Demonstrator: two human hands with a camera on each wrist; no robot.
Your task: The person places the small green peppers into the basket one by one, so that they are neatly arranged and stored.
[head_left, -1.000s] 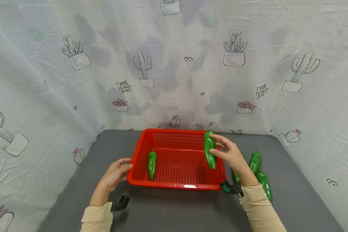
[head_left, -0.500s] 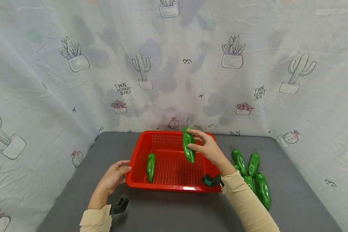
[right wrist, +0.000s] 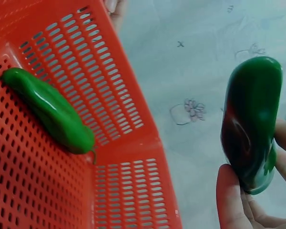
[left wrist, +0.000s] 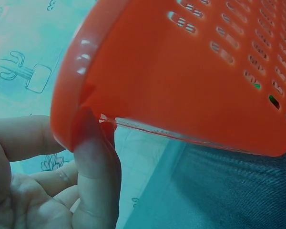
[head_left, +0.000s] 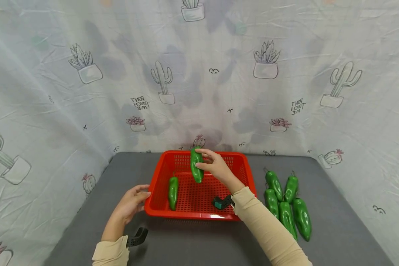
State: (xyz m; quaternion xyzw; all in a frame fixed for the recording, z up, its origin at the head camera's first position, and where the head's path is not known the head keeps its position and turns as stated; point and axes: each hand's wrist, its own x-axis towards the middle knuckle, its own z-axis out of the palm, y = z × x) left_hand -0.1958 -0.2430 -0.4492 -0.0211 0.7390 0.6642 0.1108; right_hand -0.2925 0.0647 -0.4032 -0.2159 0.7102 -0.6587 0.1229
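Note:
A green pepper is pinched between the thumb and fingers of my right hand, held up over the red basket. In the right wrist view this pepper appears end-on, clear of the basket wall. My left hand grips the basket's left rim; the left wrist view has the thumb and a finger on either side of that rim. Along the left side of the basket floor lies another green pepper, lengthwise and apart from the held one.
Several green peppers lie in a loose group on the grey table, right of the basket and beside my right forearm. A pale cloth printed with cactus drawings hangs behind and at both sides.
My right hand has carried its pepper leftward, from the basket's right side to above its middle. My left hand keeps its hold on the rim.

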